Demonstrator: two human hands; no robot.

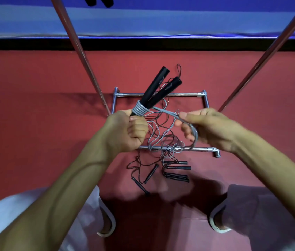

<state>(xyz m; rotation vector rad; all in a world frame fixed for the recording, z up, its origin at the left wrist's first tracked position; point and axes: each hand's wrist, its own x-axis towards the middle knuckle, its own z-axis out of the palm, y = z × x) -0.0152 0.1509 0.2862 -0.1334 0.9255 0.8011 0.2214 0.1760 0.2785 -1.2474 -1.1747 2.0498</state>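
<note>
A polished metal pole slants down at far left over flat red cloth. The left hand is clenched round the near ends of two matte black cylindrical handles, which splay away from it, with smooth grey cord coiled tightly just beyond the fist. A loop of that cord runs right to the right hand, pinched by thumb and curled fingers. Below lie a chrome tube frame, tangled thin ropes and slim black grips; cloth spreads wide on both sides.
</note>
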